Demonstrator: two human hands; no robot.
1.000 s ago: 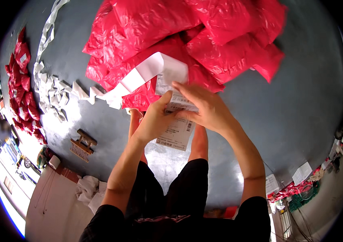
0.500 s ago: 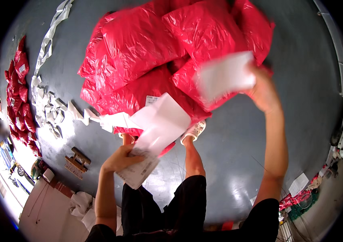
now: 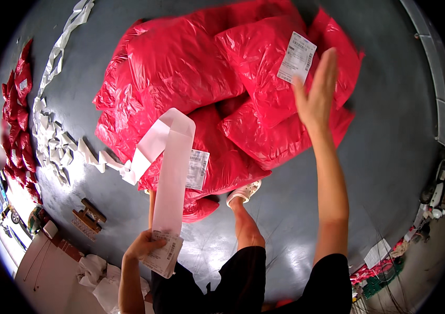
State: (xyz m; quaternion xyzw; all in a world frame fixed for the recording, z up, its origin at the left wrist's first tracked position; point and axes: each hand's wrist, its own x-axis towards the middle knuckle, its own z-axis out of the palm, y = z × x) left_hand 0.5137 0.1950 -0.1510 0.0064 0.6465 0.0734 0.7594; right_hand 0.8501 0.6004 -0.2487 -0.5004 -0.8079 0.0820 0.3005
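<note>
A folded stack of printed shipping labels is gripped in my left hand, low in front of my legs. From it a long white backing strip rises, bends over and trails away to the left. My right hand is stretched out flat, with its thumb apart and nothing in it. Just beyond the thumb, a white shipping label lies on the upper right red plastic bag. Another shipping label is stuck on a lower red bag, beside the strip.
The bulging red bags are heaped in front of my feet, one foot in a cream clog. Crumpled backing strip lies along the grey floor. Farther left is a row of red bags. A small wooden object lies on the floor.
The label that my right hand held is now on the upper right bag, and that hand is empty. My left hand has moved down and slightly left with the stack.
</note>
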